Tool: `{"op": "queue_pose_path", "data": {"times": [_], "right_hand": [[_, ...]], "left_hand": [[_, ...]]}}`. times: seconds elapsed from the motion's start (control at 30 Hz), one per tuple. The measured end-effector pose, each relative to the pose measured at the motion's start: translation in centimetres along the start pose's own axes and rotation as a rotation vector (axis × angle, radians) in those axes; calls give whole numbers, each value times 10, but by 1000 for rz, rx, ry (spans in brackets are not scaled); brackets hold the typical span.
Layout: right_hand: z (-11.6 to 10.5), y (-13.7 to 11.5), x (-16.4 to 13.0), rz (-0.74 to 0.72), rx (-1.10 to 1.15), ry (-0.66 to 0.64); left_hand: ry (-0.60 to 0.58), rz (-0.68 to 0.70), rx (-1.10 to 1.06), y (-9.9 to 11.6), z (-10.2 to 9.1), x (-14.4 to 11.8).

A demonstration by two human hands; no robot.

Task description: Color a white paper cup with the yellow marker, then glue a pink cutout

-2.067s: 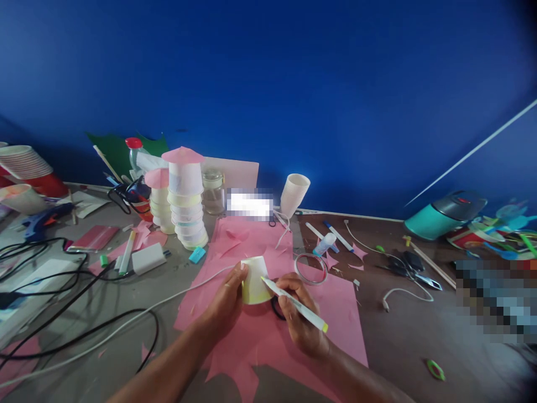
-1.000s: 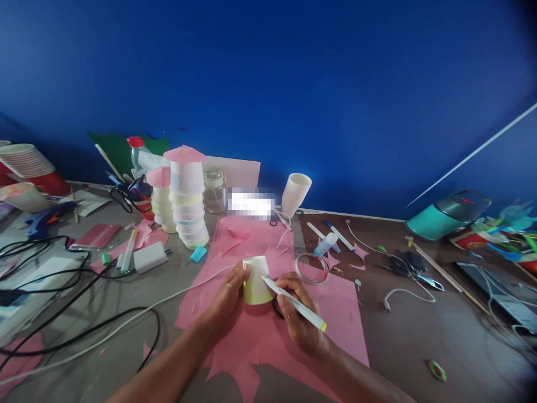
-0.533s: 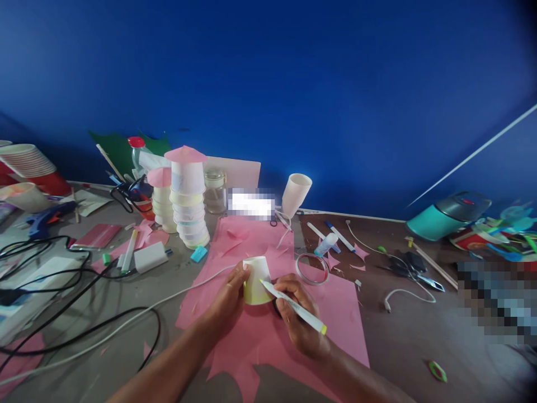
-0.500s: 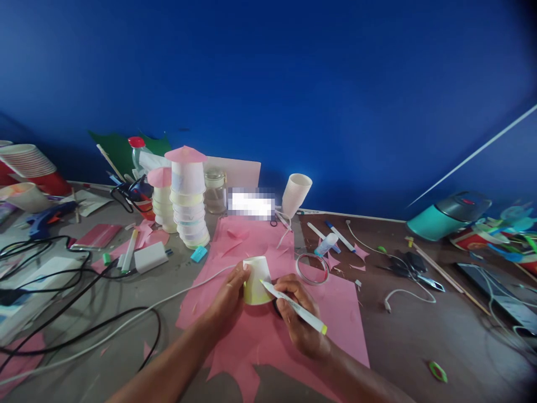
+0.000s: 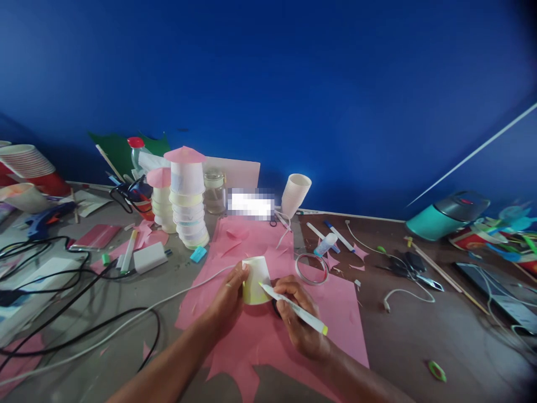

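Colouring looks like the step in hand. Left hand [image 5: 229, 299] is wrapped around an upside-down paper cup [image 5: 255, 280], steadying it on the pink paper sheet [image 5: 335, 313]. Right hand [image 5: 300, 322] is closed in a writing grip on a yellow marker [image 5: 293, 308], tip touching the cup's side. I'd guess the next move calls for turning the cup a bit so an unmarked patch faces the tip. Tape roll [image 5: 311, 268] sits just beyond.
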State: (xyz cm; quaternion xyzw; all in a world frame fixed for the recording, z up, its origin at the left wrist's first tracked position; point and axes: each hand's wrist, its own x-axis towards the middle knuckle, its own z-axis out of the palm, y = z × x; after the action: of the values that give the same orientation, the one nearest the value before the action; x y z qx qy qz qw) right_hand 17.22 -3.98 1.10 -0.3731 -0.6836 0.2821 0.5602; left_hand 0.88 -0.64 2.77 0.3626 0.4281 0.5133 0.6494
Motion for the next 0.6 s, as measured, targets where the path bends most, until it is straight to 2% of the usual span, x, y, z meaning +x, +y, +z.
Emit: {"op": "queue_pose_path", "data": {"times": [0.13, 0.37, 0.6], "right_hand": [[-1, -2, 1, -14, -10, 17], [0, -1, 2, 21, 13, 95], [2, -2, 4, 54, 7, 111]], "left_hand": [[0, -13, -4, -2, -2, 1], [-30, -60, 12, -17, -13, 4], [-17, -84, -79, -19, -11, 4]]}}
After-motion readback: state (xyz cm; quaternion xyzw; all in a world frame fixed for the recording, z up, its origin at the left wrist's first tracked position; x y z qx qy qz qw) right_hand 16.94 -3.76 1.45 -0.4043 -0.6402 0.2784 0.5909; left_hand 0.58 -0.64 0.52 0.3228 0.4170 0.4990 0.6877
